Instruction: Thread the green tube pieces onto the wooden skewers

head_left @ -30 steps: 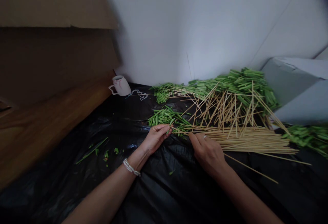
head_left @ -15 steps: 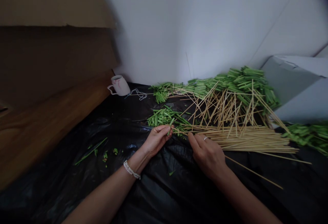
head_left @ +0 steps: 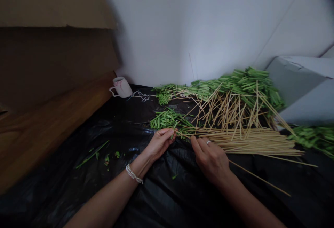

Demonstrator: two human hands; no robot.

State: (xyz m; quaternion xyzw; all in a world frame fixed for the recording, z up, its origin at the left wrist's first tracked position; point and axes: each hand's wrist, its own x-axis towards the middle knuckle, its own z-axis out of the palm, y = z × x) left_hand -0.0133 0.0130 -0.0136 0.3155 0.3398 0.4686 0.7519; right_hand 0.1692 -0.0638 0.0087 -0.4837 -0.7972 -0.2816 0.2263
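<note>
Mid-frame, pinching slim green stem [head_left: 175,126] in left hand [head_left: 159,143], tan wooden skewer [head_left: 261,179] in right hand [head_left: 212,156]; might split stem if misaligned.

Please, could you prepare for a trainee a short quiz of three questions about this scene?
1. True or false: a thin stick passes through the grip of the right hand.
2. What does the left hand pinch?
3. Fill in the gap: the beaded bracelet is on the ____ wrist.

Key: 1. True. 2. A green stem piece. 3. Left.
</note>
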